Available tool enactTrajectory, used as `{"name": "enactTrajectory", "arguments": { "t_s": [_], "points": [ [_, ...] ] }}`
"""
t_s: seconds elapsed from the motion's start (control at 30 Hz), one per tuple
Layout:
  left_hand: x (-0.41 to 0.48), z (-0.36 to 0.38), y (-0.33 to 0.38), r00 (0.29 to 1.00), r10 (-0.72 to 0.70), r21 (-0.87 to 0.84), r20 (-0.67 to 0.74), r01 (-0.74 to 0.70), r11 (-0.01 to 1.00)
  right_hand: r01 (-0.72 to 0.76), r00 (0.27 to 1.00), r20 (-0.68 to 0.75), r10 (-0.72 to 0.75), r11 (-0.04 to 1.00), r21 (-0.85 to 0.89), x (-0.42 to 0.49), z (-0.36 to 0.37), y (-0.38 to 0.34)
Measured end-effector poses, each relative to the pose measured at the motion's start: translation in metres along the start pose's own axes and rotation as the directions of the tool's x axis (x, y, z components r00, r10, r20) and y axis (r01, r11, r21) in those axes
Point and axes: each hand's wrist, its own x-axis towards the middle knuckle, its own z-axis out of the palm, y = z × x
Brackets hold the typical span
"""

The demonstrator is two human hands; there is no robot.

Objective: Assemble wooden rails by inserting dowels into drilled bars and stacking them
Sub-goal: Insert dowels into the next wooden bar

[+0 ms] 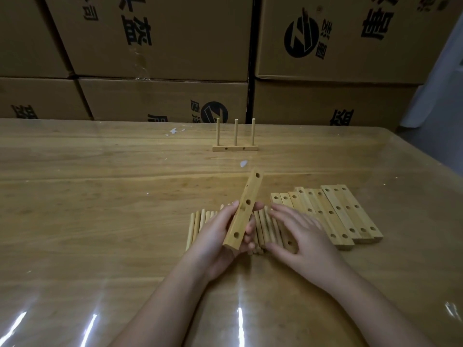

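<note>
Gripping a drilled bar [246, 211] at frame centre in the left hand [215, 241], fingers curled round its lower half, far end tilting toward the upper right. Holding the right hand [300, 231] flat and slack, grasping nothing, over the row of dowels [198, 226] lying just below centre.

Judging the step in hand as picking one dowel. Doing it well probably meaning pinching a single dowel near its end, keeping the bar steady with a hole facing up, and lining the dowel square to the hole before pressing.

Passing outward to the spare bars [345, 216] lying side by side at centre right, then the finished rail [235, 148] standing with three upright dowels at upper centre of the table [100, 196].

Failing to tell touching from hovering at the right fingertips. Losing part of the dowel row and one bar's near end beneath both hands. Cutting off the cardboard boxes [162, 46] at the top edge.
</note>
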Motion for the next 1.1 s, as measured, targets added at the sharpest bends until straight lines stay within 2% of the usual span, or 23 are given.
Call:
{"name": "enactTrajectory", "arguments": {
  "t_s": [0.07,0.17,0.33,0.43,0.57,0.73,0.8,0.87,0.97,1.03,1.1],
  "points": [
    [0.000,0.000,0.000,1.000,-0.011,-0.019,0.009,0.012,1.000,0.030,0.997,0.070,-0.023,0.995,-0.094,0.001,0.002,0.001],
    [0.001,0.002,-0.002,1.000,-0.015,-0.057,0.023,0.016,0.998,0.046,0.997,0.075,-0.036,0.990,-0.131,0.002,0.003,0.000],
    [0.001,0.000,-0.003,1.000,0.002,-0.133,0.017,0.000,0.991,0.033,0.999,0.028,-0.032,0.998,-0.051,0.001,-0.001,-0.001],
    [0.002,-0.001,-0.001,1.000,0.011,-0.161,-0.017,-0.013,0.987,-0.023,0.999,0.025,0.023,1.000,0.007,0.000,-0.006,-0.001],
    [0.002,0.000,-0.001,0.999,0.006,-0.192,-0.043,-0.014,0.981,-0.053,0.995,-0.078,0.063,0.992,0.118,-0.002,-0.014,0.002],
    [0.001,0.000,0.000,0.999,0.004,-0.201,-0.041,-0.012,0.979,-0.092,0.969,-0.220,0.116,0.989,0.114,0.000,-0.015,0.006],
    [0.000,0.000,0.000,0.999,0.002,-0.199,-0.041,-0.010,0.980,-0.126,0.944,-0.283,0.172,0.977,0.174,0.002,-0.014,0.008],
    [0.000,0.000,0.000,0.999,0.001,-0.197,-0.043,-0.009,0.980,-0.206,0.892,-0.308,0.331,0.904,0.375,0.003,-0.014,0.011],
    [0.001,0.000,0.001,0.999,-0.001,-0.191,-0.048,-0.009,0.982,-0.239,0.806,-0.200,0.557,0.615,0.752,0.007,-0.019,0.013],
    [0.001,-0.001,0.000,0.999,0.001,-0.188,-0.048,-0.010,0.982,-0.211,0.782,-0.143,0.606,0.473,0.855,0.007,-0.022,0.015],
    [0.001,-0.001,0.000,0.999,0.003,-0.181,-0.049,-0.012,0.983,-0.197,0.775,-0.114,0.621,0.409,0.891,0.007,-0.024,0.015]
  ]
}}
